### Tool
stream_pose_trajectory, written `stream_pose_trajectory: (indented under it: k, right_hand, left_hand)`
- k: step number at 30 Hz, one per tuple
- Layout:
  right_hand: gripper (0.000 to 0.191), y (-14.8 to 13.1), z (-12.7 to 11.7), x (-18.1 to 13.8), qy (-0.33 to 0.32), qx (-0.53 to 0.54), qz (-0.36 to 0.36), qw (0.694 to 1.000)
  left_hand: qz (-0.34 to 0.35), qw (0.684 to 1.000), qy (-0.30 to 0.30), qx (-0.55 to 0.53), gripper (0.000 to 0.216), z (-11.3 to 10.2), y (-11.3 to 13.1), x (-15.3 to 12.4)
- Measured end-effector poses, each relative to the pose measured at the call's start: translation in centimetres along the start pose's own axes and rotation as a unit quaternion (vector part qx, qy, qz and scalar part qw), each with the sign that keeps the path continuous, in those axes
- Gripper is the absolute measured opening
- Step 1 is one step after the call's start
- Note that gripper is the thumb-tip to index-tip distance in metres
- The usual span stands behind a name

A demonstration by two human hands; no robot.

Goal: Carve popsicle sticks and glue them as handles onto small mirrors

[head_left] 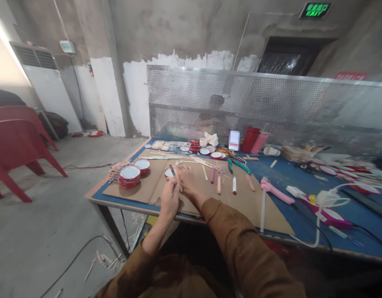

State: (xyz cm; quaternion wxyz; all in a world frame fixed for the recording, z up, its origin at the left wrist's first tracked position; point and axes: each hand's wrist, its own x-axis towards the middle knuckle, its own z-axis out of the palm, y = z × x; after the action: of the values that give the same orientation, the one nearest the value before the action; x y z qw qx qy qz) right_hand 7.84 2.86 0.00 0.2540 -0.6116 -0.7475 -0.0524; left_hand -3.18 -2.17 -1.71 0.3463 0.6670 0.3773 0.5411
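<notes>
My left hand (170,195) is closed, with its thumb and fingers pinched around the lower end of a thin flat strip (172,169) that points up and away. My right hand (185,179) is closed right beside it, touching or nearly touching the left fingers. What it grips is hidden by its own fingers. Behind the strip lies a red-rimmed white disc (168,174), partly covered by the hands. More red-rimmed discs (130,174) are stacked to the left on the cardboard sheet (197,203), with thin wooden sticks (115,170) beside them.
Right of my hands lie a white marker (234,186), green-handled pliers (240,166) and a pink glue gun (276,191) with its cord. A lit phone (233,140) and a red bottle (250,140) stand before the perforated metal screen (185,95). Red chairs (20,140) are at left.
</notes>
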Motion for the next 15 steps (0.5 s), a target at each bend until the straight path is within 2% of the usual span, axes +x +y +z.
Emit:
stream_pose_trajectory:
  k: [5, 9, 13, 15]
  right_hand:
    - [0.037, 0.8, 0.4, 0.9, -0.013, 0.101, -0.007, 0.995]
    - [0.047, 2.3, -0.7, 0.5, 0.017, 0.168, 0.014, 0.986]
    - [0.052, 3.8, -3.5, 0.2, 0.080, 0.191, 0.060, 0.976]
    - [0.039, 4.7, -6.1, -0.6, 0.104, 0.190, 0.083, 0.973]
  left_hand:
    - [0.005, 1.000, -0.016, 0.017, 0.020, 0.1, 0.2, 0.1]
    - [-0.008, 0.998, -0.046, 0.035, 0.020, 0.0, 0.4, 0.2]
    - [0.001, 0.987, -0.131, 0.092, 0.023, 0.0, 0.3, 0.4]
    - [0.015, 0.978, -0.171, 0.123, 0.023, 0.1, 0.1, 0.5]
